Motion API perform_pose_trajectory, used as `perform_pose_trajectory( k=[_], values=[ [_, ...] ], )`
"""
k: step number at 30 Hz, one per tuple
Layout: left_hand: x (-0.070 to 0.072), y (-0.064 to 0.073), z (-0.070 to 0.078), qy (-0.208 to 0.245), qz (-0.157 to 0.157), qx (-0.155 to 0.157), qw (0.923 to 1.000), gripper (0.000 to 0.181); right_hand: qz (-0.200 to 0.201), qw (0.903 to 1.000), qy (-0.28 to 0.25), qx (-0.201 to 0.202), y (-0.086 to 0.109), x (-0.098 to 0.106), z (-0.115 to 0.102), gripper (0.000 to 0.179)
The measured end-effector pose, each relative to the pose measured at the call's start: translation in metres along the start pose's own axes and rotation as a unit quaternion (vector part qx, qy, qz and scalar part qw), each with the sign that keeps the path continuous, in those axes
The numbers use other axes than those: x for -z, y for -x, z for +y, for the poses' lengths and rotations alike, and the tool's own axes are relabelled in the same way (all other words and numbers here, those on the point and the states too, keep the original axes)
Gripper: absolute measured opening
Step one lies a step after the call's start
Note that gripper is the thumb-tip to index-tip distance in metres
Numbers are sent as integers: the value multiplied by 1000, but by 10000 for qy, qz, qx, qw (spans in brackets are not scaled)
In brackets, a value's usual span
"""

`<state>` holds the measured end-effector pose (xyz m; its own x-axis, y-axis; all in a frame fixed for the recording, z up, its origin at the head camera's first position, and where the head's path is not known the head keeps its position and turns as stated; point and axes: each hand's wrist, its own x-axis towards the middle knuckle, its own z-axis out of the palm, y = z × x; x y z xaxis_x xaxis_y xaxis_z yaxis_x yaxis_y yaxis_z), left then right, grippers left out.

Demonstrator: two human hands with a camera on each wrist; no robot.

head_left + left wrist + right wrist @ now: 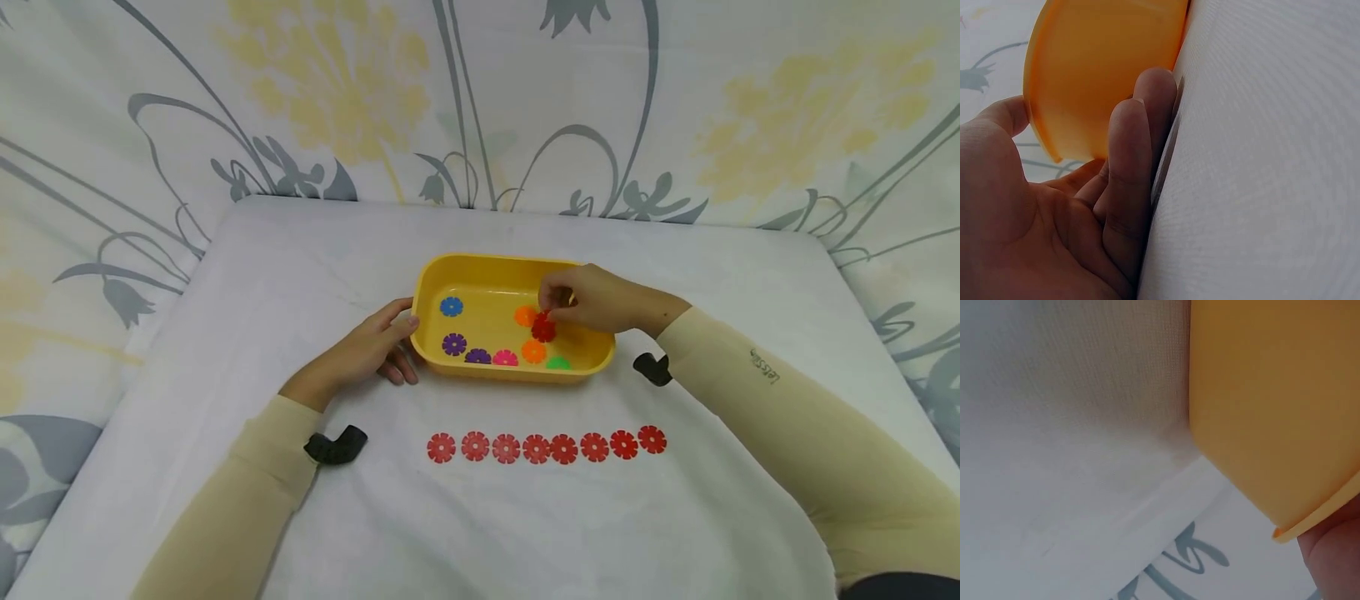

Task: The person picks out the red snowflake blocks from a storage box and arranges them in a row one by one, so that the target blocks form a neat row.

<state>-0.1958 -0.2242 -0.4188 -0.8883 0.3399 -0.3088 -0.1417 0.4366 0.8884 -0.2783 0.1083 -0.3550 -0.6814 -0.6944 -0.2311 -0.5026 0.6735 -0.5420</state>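
A yellow plastic tray (480, 283) stands on the white cloth. My left hand (367, 348) grips its left end, thumb on the rim; the left wrist view shows the fingers (1127, 150) low beside the tray wall. My right hand (603, 297) reaches over the right part of the tray, thumb and forefinger pinching a red snowflake disc (543, 330). Around it lie orange discs (533, 352), a pink disc (506, 357) and a green disc (558, 363). Purple discs (453, 344) and a blue disc (451, 307) lie toward the left. In the right wrist view the tray wall hides most of that hand.
Several red snowflake discs (506, 448) form a row on the white cloth (480, 525) in front of the tray. A flower-patterned cloth (495, 100) rises behind and at both sides. Black wrist devices (336, 446) sit at both sleeves.
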Motion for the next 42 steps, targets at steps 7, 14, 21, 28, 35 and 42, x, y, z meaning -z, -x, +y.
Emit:
perform_pose_trajectory(
  k=[7, 14, 21, 28, 35, 42],
  values=[
    [0, 0, 0, -2, -44, 121, 9999, 59, 1013, 9916, -805, -85, 24, 6, 3, 9],
    [0, 0, 2, 53, -53, 75, 9999, 59, 1247, 9857, -1124, -176, 65, 9, 4, 13],
    [1, -3, 4, -49, -8, 42, 10000, 60, 1439, 9816, -1246, -166, 114, 6, 14, 11],
    [1, -1, 3, 20, -7, 153, 9999, 58, 1442, 9816, -1247, -69, 149, -2, 31, 10],
    [0, 0, 2, -30, -26, 170, 9998, 60, 901, 9849, -1476, -118, 176, -18, 56, 12],
    [0, 2, 3, -27, -13, 95, 10000, 62, -180, 9785, -2028, -340, 183, -33, 78, 10]
  ],
)
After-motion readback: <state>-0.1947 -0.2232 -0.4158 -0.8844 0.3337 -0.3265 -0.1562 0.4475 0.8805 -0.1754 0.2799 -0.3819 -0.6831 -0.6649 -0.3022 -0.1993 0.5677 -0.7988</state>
